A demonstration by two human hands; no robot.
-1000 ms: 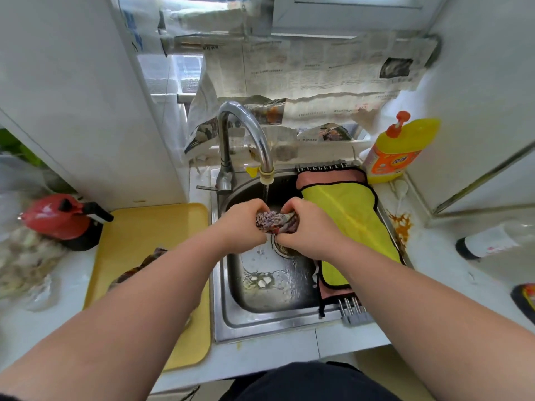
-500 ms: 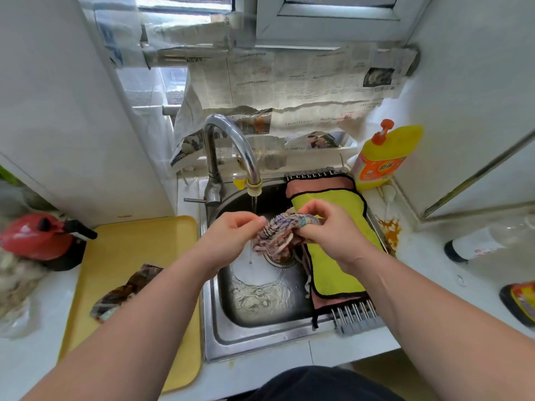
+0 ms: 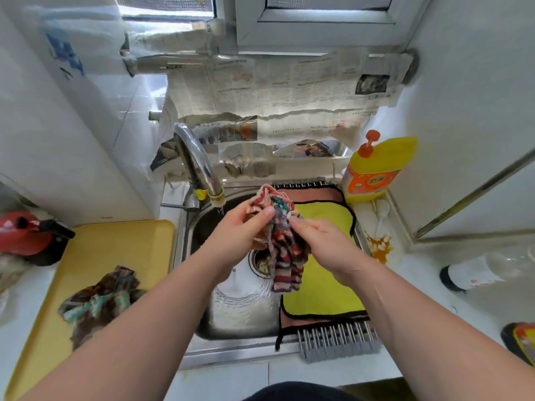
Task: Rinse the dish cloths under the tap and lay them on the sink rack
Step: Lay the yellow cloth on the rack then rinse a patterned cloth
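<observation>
Centre frame, left grip and right grip both pinch a striped cloth above the sink; a yellow cloth covers the rack. A third cloth lies lower left.

You stand in a home kitchen: steel sink at 12 o'clock, tap at 11, detergent bottle at 1.

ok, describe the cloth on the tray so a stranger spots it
Left of the steel sink lies a yellow tray; on it sits a crumpled dish cloth. Unlike the striped cloth held over the sink and the flat yellow cloth on the rack, it is a dark brown-and-teal heap.
</observation>
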